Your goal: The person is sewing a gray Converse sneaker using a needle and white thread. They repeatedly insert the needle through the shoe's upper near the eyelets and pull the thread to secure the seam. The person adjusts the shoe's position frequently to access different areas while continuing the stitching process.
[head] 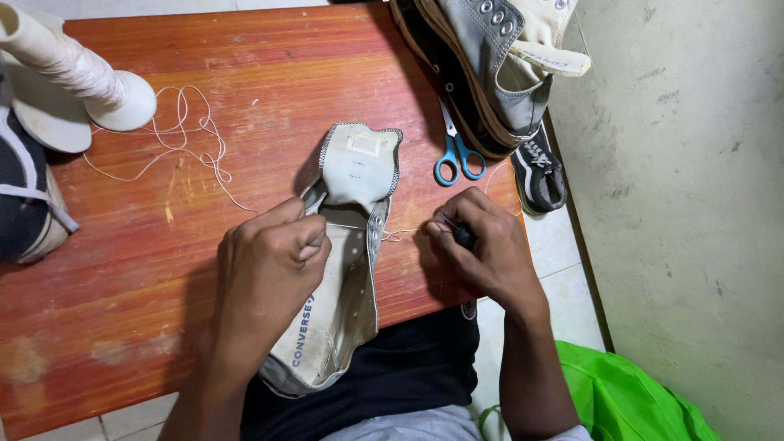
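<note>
Grey shoe [343,302] lies on the wooden table [122,269], heel over the lap. Left hand [269,273] pinches its upper edge; right hand [482,249] grips a dark-handled tool [463,237], thread [400,235] taut between. Judgement: pull level, steady; clamp fabric firmly.
</note>
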